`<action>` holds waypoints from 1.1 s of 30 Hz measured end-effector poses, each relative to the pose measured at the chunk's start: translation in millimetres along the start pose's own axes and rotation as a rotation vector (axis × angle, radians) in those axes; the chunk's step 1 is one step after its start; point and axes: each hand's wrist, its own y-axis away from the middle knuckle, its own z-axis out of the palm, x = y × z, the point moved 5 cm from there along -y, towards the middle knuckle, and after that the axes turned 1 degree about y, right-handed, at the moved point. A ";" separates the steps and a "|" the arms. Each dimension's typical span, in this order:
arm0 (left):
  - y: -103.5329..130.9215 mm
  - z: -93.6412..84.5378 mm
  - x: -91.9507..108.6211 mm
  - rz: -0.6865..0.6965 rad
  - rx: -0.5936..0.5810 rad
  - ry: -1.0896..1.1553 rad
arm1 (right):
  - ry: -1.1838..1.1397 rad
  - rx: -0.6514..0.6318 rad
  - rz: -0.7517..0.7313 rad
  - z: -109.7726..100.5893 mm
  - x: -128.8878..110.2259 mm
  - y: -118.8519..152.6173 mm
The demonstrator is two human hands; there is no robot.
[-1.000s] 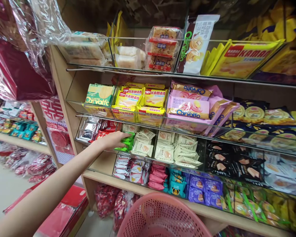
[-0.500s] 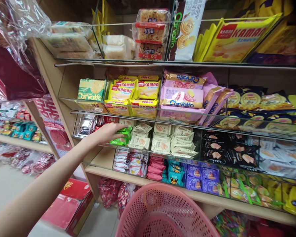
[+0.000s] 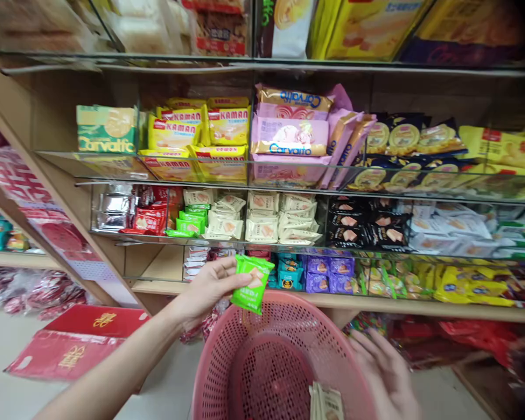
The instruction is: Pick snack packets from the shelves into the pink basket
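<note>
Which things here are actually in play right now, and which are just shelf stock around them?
In play:
left hand pinching the green snack packet above the pink basket
right hand at the basket's rim
pale packet lying inside the basket

Just around:
green packets on the shelf
yellow Kaman packs
pink Carvalto packs
red boxes on the floor

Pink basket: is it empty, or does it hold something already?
Not empty. The pink basket holds pale packets at its bottom; the green packet is above it.
</note>
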 end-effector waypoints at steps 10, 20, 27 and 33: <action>-12.9 63.6 -92.1 -0.329 -0.215 0.268 | -0.509 -0.415 0.303 94.5 -54.6 22.7; -25.7 94.3 -111.4 -0.303 -0.206 0.281 | -0.514 -0.463 0.284 75.7 -26.6 8.1; -21.2 114.2 -134.1 -0.488 -0.258 0.119 | -0.248 -0.641 0.301 20.5 1.1 -9.9; -13.9 113.1 -160.7 -0.568 -0.410 -0.042 | -0.018 -0.905 0.226 13.8 -0.2 -1.7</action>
